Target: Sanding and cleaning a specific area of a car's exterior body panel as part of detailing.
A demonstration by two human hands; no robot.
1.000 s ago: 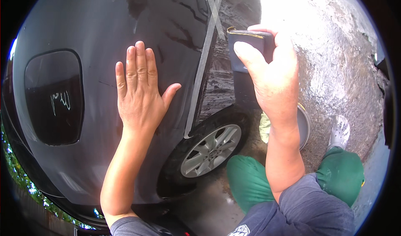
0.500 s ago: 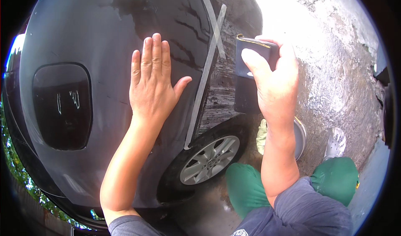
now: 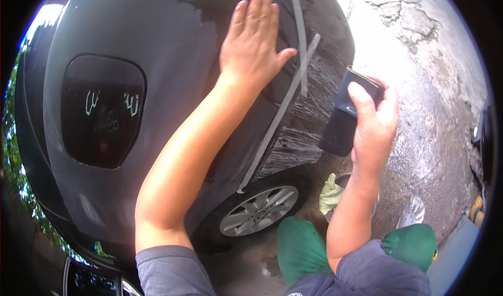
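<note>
My left hand (image 3: 253, 42) lies flat on the dark grey car body (image 3: 173, 70), fingers stretched out and thumb spread toward a strip of masking tape (image 3: 275, 122). A shorter tape strip (image 3: 297, 21) crosses it near the top. Right of the tape, the lower panel (image 3: 293, 131) looks dull and streaked with pale marks. My right hand (image 3: 374, 115) grips a sanding block (image 3: 350, 102) wrapped in dark sandpaper, thumb across its face. The lower end of the sandpaper hangs below the fingers. From this angle the block appears just off the streaked panel; contact cannot be made out.
A silver-spoked wheel (image 3: 259, 210) sits below the panel. A pale yellow-green cloth (image 3: 330, 194) hangs on the rim of a bucket (image 3: 343, 181), partly behind my right forearm. Cracked, wet concrete (image 3: 414, 86) lies on the right. A dark glossy rounded panel (image 3: 105, 112) is at left.
My left hand has slid up and right across the car body, closer to the tape. The right hand, still holding the block, has shifted right and slightly down. The view has also moved.
</note>
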